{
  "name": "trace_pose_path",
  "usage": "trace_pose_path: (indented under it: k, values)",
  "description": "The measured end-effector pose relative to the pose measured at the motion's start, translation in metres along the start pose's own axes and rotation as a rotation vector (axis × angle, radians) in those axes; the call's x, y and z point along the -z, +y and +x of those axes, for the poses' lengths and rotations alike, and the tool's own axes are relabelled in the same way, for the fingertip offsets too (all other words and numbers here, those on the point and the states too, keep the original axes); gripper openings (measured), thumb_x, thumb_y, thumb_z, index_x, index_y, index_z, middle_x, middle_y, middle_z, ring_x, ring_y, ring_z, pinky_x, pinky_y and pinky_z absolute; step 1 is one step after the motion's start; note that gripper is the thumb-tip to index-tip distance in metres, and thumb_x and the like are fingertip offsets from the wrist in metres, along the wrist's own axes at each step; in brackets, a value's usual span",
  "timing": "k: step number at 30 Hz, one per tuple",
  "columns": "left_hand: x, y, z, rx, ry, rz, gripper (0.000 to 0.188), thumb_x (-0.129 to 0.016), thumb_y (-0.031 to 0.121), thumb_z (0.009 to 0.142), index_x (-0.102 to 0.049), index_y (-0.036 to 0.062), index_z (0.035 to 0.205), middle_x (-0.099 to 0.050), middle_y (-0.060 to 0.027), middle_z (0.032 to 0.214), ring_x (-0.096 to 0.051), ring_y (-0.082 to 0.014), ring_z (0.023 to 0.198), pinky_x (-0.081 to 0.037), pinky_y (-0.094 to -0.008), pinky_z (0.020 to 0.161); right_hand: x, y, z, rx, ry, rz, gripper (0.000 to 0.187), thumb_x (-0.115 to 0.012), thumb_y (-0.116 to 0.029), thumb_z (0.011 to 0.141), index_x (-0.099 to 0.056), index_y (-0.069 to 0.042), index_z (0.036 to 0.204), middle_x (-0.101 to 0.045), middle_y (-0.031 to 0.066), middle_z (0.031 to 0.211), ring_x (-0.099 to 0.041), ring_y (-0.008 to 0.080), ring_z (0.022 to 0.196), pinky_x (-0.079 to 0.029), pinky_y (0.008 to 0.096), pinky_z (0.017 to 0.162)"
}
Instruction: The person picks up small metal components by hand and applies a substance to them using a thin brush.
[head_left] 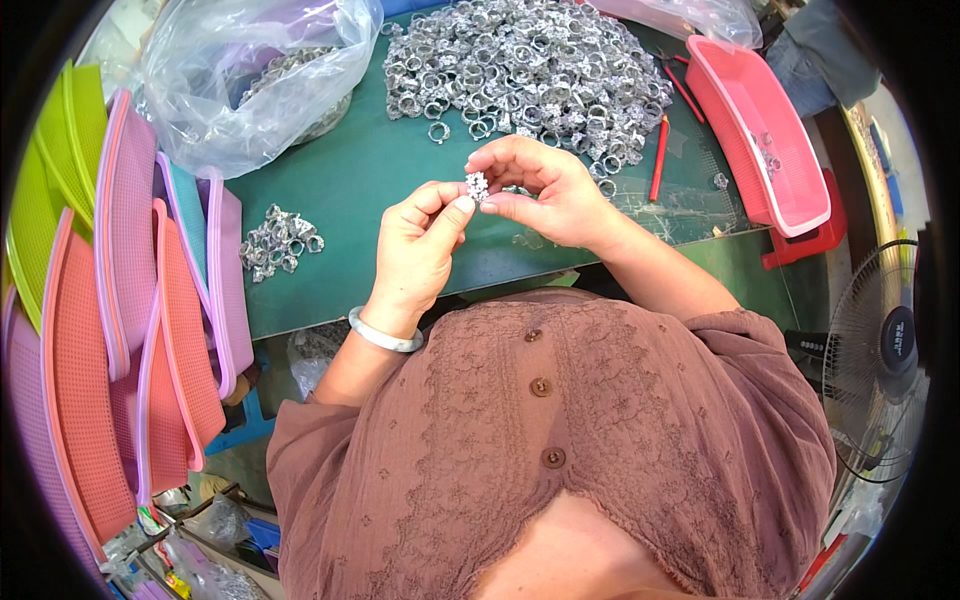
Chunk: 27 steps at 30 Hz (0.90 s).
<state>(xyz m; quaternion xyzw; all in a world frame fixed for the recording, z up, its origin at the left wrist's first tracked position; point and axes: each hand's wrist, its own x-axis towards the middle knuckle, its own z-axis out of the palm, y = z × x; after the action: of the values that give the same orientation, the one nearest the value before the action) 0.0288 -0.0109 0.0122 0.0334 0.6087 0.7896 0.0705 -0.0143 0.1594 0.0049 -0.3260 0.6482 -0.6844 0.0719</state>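
Note:
Between my two hands, over the near part of the green table, is a silvery ring (pixel 477 187) with a cluster of small stones facing up. My left hand (pixel 420 232) pinches it between thumb and forefinger from the left. From the right, my right hand (pixel 545 190) has its thumb and forefinger closed on the ring's other side. The band is mostly hidden by my fingers. Beyond my hands lies a large heap of similar silvery rings (pixel 530 72). A smaller pile of rings (pixel 280 243) sits left of my left hand.
Red-handled pliers (pixel 660 158) lie right of the heap. A pink basket (pixel 765 140) holding a few rings stands at the table's right edge. A clear plastic bag (pixel 250 80) is at the back left. Stacked coloured baskets (pixel 130 240) crowd the left side; a fan (pixel 885 340) stands at right.

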Motion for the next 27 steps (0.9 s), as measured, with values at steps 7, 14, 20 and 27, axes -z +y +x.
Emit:
trace_pose_path:
  k: [7, 14, 20, 27]
  values:
    - [-0.004, -0.002, 0.002, 0.001, 0.001, 0.011, 0.012, -0.056, 0.008, 0.083, -0.061, 0.0012, 0.092, -0.052, 0.0043, 0.074, -0.043, -0.0017, 0.058, -0.035, -0.0147, 0.051, 0.002, -0.001, -0.002, 0.013, 0.027, 0.014, 0.037, -0.059, 0.007, 0.075, -0.049, 0.002, 0.110, -0.054, 0.0076, 0.102, -0.055, 0.0124, 0.088, -0.046, 0.0256, 0.080]
    - [-0.009, 0.000, 0.002, 0.017, 0.012, 0.017, 0.011, -0.056, 0.007, 0.083, -0.061, 0.0017, 0.092, -0.051, 0.0049, 0.071, -0.041, -0.0016, 0.057, -0.033, -0.0145, 0.051, 0.004, 0.000, -0.004, 0.050, 0.040, -0.002, 0.037, -0.060, 0.007, 0.074, -0.049, 0.002, 0.110, -0.054, 0.0078, 0.102, -0.055, 0.0125, 0.087, -0.046, 0.0254, 0.079]
    - [-0.010, -0.001, 0.003, 0.033, 0.007, -0.006, 0.011, -0.056, 0.008, 0.083, -0.061, 0.0021, 0.091, -0.052, 0.0051, 0.070, -0.041, -0.0014, 0.056, -0.032, -0.0144, 0.050, 0.007, 0.001, -0.005, 0.056, 0.037, -0.056, 0.035, -0.059, 0.008, 0.074, -0.050, 0.003, 0.108, -0.053, 0.0071, 0.100, -0.055, 0.0127, 0.088, -0.046, 0.0253, 0.079]
    - [-0.012, -0.002, 0.004, 0.107, 0.041, -0.019, 0.011, -0.055, 0.011, 0.084, -0.059, 0.0028, 0.091, -0.053, 0.0042, 0.071, -0.043, -0.0017, 0.056, -0.033, -0.0146, 0.049, 0.005, 0.005, -0.005, 0.086, 0.113, -0.085, 0.029, -0.064, 0.001, 0.072, -0.054, 0.000, 0.099, -0.056, 0.0061, 0.088, -0.057, 0.0111, 0.076, -0.048, 0.0238, 0.069]
